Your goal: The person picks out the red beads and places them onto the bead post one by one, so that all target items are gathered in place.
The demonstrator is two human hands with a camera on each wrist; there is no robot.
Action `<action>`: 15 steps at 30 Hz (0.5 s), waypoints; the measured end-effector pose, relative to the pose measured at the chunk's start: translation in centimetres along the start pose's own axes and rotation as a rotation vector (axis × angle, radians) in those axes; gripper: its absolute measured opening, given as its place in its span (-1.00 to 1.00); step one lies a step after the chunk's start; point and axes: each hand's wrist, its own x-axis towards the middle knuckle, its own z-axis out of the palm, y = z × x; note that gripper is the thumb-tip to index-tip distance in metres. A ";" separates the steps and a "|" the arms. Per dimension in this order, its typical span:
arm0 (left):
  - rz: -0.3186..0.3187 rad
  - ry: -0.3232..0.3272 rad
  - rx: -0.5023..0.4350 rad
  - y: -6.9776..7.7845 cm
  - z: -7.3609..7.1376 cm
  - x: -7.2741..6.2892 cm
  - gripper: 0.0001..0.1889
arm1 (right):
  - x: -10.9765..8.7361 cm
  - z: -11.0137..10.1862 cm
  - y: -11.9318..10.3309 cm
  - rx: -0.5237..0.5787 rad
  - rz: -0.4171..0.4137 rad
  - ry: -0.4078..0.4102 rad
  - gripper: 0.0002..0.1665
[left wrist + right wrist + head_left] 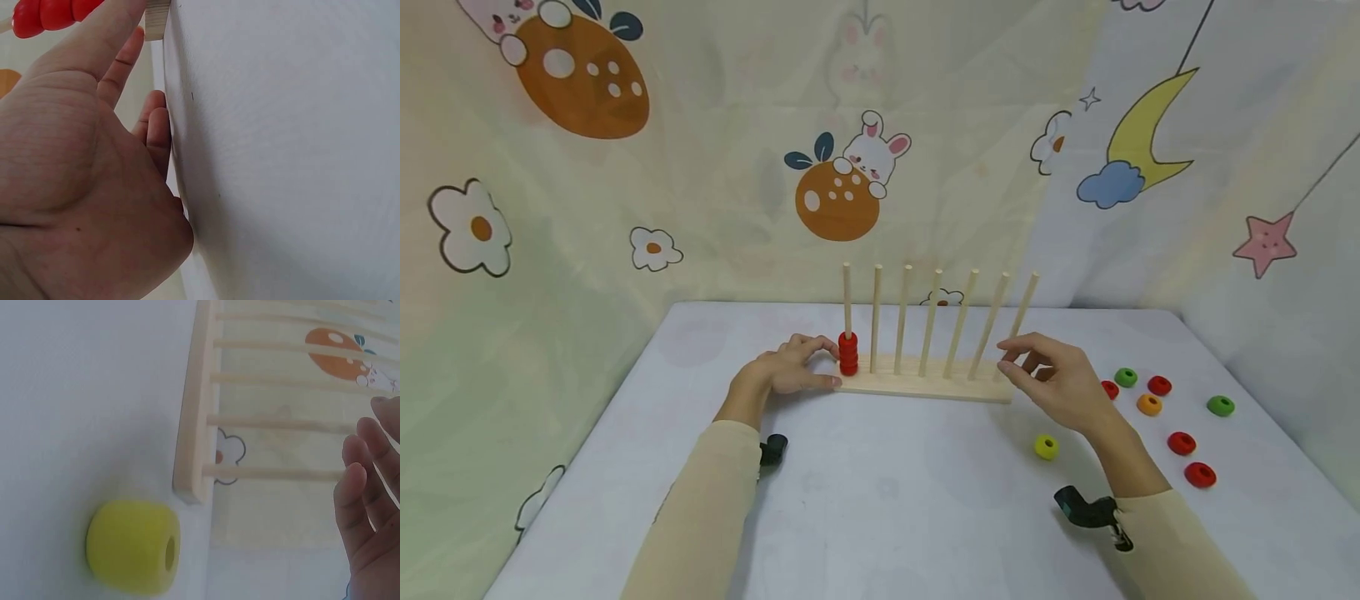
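My left hand (793,364) holds the left end of a wooden peg rack (925,387), its thumb at the front corner of the base. The index fingertip lies close beside several red beads (848,355) stacked on the leftmost peg. In the left wrist view, the thumb reaches the end of the wooden base (156,22). Beside the rightmost peg (1024,304) hovers my right hand (1056,379), fingers loosely bent, with nothing visible between them. The other pegs carry no beads. A yellow bead (134,547) lies on the table, near the rack's right end.
Loose beads are scattered right of the right hand: several red (1182,442), an orange one (1149,404) and two green (1221,406). The white table (880,517) meets a printed cloth backdrop (730,167) behind the rack. Each wrist wears a small black camera (1086,507).
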 end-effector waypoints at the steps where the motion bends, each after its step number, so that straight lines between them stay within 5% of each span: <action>1: -0.001 -0.001 0.000 0.0 0.0 0.0 -0.44 | -0.1 -0.2 0.1 -0.003 0.000 0.003 -0.67; 15: 0.001 0.001 0.019 -0.1 0.1 0.3 -0.45 | -1.5 -2.7 1.5 -0.084 0.021 0.043 -0.61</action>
